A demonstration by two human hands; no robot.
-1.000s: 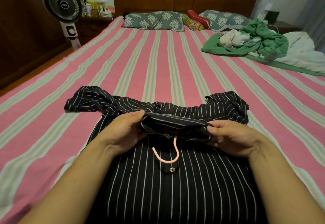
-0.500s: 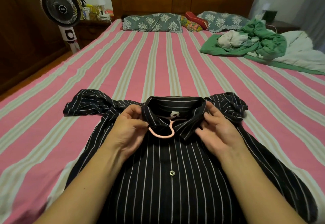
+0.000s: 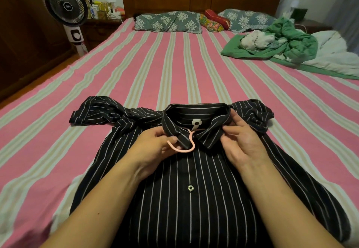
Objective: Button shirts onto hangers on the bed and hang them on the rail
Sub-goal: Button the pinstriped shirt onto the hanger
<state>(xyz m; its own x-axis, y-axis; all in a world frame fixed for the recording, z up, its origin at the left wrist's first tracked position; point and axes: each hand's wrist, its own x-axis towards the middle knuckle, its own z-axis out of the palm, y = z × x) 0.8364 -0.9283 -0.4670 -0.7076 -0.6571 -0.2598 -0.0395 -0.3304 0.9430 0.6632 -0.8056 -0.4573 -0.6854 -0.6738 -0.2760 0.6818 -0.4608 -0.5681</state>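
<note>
A person looks down at a black, white-pinstriped, short-sleeved cotton shirt (image 3: 194,199) lying front-up on a bed with a pink and cream striped sheet (image 3: 174,68), directly under both hands and reaching from the forearms out past the fingertips. The left hand (image 3: 155,146) pinches the left collar point between thumb and fingers; the right hand (image 3: 240,142) pinches the right collar point the same way, so both hands are closed on the collar, set a little apart with the neck opening between them. In that gap, the hook of a thin pale pink plastic hanger (image 3: 184,146) curls out of the neck opening towards the left hand, touching its fingers. The hanger's shoulders are hidden inside the shirt. A small white label (image 3: 196,122) shows inside the collar just beyond the hands, and one shiny button (image 3: 190,187) sits fastened on the placket between the wrists. The shirt appears light, thin and limp, likely to crumple, sag or slide off the hanger if lifted by the cloth alone. The hanger looks light and fairly stiff, so the hook seems the sound place to take hold for carrying, with the collar or placket edges suited to pinching while fastening. No rail is visible.
</note>
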